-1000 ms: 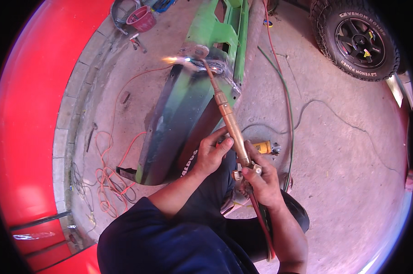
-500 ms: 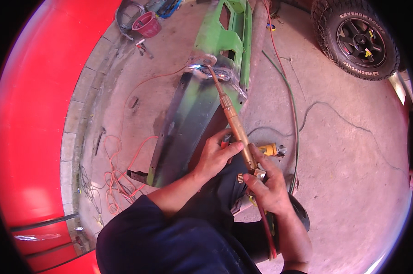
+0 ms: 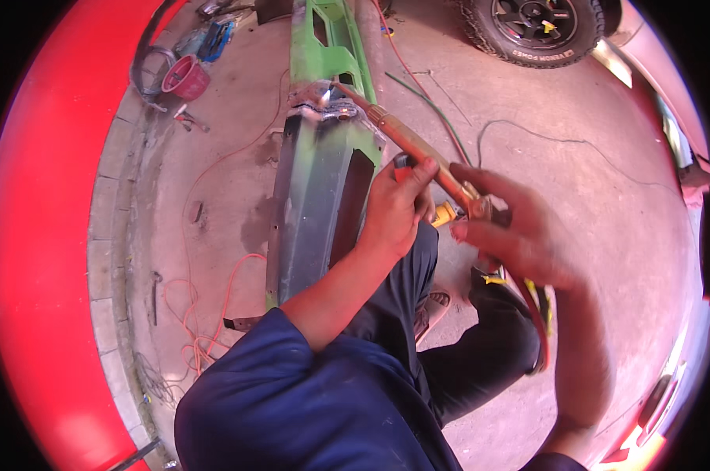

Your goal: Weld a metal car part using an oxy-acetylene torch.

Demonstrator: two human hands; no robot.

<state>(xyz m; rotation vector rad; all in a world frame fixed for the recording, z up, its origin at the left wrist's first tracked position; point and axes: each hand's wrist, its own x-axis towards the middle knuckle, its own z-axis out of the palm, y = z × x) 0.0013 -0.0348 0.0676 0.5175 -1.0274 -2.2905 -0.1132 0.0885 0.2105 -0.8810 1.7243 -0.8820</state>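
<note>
My left hand (image 3: pixel 400 202) is closed round the barrel of a brass gas torch (image 3: pixel 418 147), and a small red and black object (image 3: pixel 403 163) is tucked in the same fingers. My right hand (image 3: pixel 532 228), smeared by motion, has thumb and fingers apart around the torch's valve end. Hoses (image 3: pixel 532 306) hang below that hand. The torch's thin neck points at a scorched seam on a long green and dark metal panel (image 3: pixel 312 188). A pale bright spot shows on the seam near the tip.
To the left runs a large red surface (image 3: pixel 41 235) beside a block edging (image 3: pixel 100 251). A red bucket (image 3: pixel 186 78), a black off-road wheel (image 3: pixel 532 27), a yellow tool (image 3: pixel 444 214) and an orange cord (image 3: pixel 202 341) are on the concrete floor. A green hose (image 3: pixel 426 98) crosses it.
My view has swung right. The torch now tilts further leftward, and the bright blue-white glow at its tip has faded to a pale spot. My right hand's fingers have spread around the valve end.
</note>
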